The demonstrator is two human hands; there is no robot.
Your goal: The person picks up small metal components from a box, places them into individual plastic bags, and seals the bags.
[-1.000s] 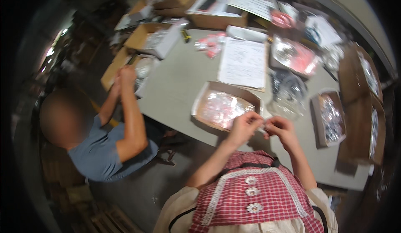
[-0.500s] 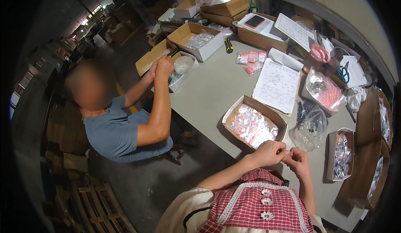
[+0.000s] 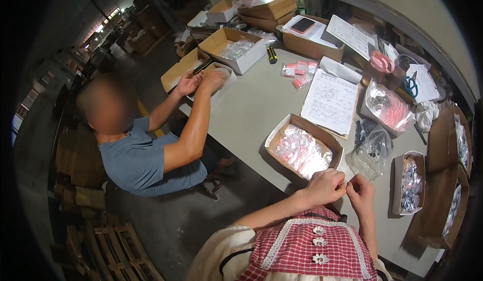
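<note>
My left hand (image 3: 326, 186) is closed, its fingers curled at the table's near edge, beside the corner of an open carton (image 3: 342, 156) filled with small clear plastic bags (image 3: 302, 150) with pink edges. Close to its right, my right hand (image 3: 360, 190) is also closed, thumb and fingers pinched together. The fingertips of both hands nearly meet; whatever is between them is too small to make out. Just beyond my right hand lies a clear plastic bag (image 3: 375, 160) with black parts in it.
A co-worker (image 3: 146, 145) sits at the left, hands over white boxes (image 3: 251, 59). Written sheets (image 3: 329, 100), a yellow-black cutter (image 3: 272, 55) and a box of pink bags (image 3: 395, 112) lie farther back. At right stand a narrow box (image 3: 410, 185) and brown cartons (image 3: 437, 215).
My hands have moved slightly apart at the fingertips. The co-worker's hands have separated, one reaching lower into the white box. The whole view has shifted a little.
</note>
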